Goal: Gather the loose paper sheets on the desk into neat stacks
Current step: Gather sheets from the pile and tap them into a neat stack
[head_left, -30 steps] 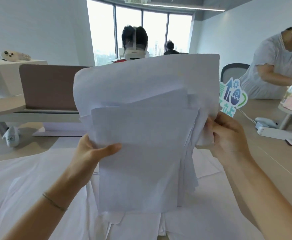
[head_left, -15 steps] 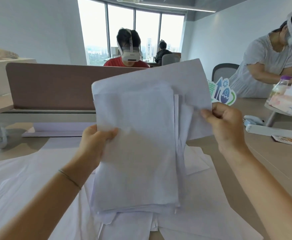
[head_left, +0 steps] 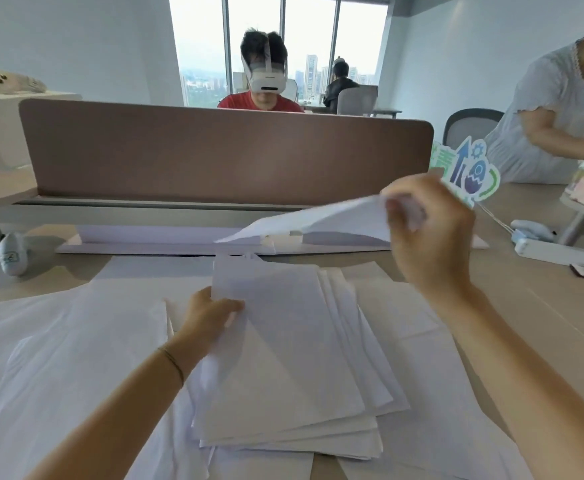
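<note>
**Loose sheets everywhere, and one sheet in the air**

Pale wood table (head_left: pixel 543 323) under me is mostly buried in white paper, and that is the root of every risk I can see.

Nearest to me, big loose sheets (head_left: pixel 58 375) lie flat and overlapping on my left side. They are smooth on smooth, so I judge that any sideways push would send the lot sliding.

Just beyond, the fanned stack (head_left: pixel 283 368) sits in the middle, its right and lower edges stepped out rather than square. My left hand (head_left: pixel 210 315) holds its left edge, thumb on top and fingers curled underneath. That is the only thing pinning it. If I ease off, the top pages could skate away and the fan would widen.

Farther out and higher, my right hand (head_left: pixel 429 237) pinches a single lifted sheet (head_left: pixel 314 220) by one corner; it hangs tilted and blurred. Held that way it may fold, crease or catch air, and if I drop it fast it will likely land crooked on the stack, or drag the top page with it.

At the far edge, more paper (head_left: pixel 165 237) lies along the foot of the brown divider (head_left: pixel 214 150), easy to overlook.
</note>
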### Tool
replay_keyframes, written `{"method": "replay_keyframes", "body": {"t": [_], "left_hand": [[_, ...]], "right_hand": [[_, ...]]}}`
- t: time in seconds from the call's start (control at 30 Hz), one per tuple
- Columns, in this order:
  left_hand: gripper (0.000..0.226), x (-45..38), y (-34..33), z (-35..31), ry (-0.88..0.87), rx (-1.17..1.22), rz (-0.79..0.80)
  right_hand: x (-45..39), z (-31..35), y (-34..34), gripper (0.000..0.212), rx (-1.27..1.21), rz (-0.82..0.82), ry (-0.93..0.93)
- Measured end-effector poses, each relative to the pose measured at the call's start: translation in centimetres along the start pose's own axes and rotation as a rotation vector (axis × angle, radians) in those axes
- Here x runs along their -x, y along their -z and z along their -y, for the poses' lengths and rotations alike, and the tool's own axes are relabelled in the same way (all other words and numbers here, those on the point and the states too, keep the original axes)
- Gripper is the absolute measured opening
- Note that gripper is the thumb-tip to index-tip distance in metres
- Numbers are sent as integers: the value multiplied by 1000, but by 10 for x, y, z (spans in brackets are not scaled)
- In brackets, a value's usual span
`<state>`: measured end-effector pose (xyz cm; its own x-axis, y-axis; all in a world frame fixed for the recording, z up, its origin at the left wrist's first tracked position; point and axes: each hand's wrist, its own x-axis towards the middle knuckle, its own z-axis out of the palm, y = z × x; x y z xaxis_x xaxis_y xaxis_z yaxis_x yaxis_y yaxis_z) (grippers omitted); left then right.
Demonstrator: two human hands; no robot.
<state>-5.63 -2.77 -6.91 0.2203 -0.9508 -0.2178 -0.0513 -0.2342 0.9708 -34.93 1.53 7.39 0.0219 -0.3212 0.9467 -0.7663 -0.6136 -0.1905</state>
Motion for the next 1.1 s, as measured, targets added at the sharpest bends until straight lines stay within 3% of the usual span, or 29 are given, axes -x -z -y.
{"method": "replay_keyframes", "body": {"t": [0.17, 0.27, 0.33, 0.37, 0.4, 0.47, 0.53, 0.57, 0.63, 0.73, 0.83, 0.97, 1.03, 1.1], "left_hand": [[28, -9, 14, 2, 55, -60, 94], [21, -11, 14, 6, 55, -74, 70], [8, -8, 13, 4, 73, -69, 53], [12, -10, 12, 4, 88, -54, 32], [18, -12, 12, 4, 96, -25, 17], [20, -14, 12, 4, 98, 12, 5], [15, -14, 10, 5, 72, -3, 18], [18, -15, 9, 6, 58, -18, 36], [22, -12, 6, 5, 48, -37, 82], [27, -1, 1, 5, -9, -66, 132], [38, 18, -1, -1, -168, 7, 110], [40, 49, -1, -35, -442, 211, 149], [35, 59, 0, -58, -578, 271, 140], [35, 65, 1, -79, -697, 340, 133]], "right_hand": [[87, 14, -10, 24, -21, 643, -11], [103, 23, 0, 22, -66, 1170, -209], [93, 23, 7, 20, -319, 1500, -411], [88, 21, 8, 20, -461, 1503, -519], [84, 14, 5, 20, -495, 1388, -613], [86, -10, -8, 25, -128, 1108, -664], [95, -18, -22, 41, 287, 1111, -649], [101, -20, -32, 48, 314, 1153, -670], [107, -19, -47, 59, 134, 1221, -739], [108, -14, -57, 74, -219, 1151, -843], [105, -17, -52, 72, -311, 932, -912], [89, -17, -42, 58, -662, 649, -1140], [74, -7, -38, 49, -752, 448, -1132], [54, 10, -33, 58, -766, 302, -1035]]}}
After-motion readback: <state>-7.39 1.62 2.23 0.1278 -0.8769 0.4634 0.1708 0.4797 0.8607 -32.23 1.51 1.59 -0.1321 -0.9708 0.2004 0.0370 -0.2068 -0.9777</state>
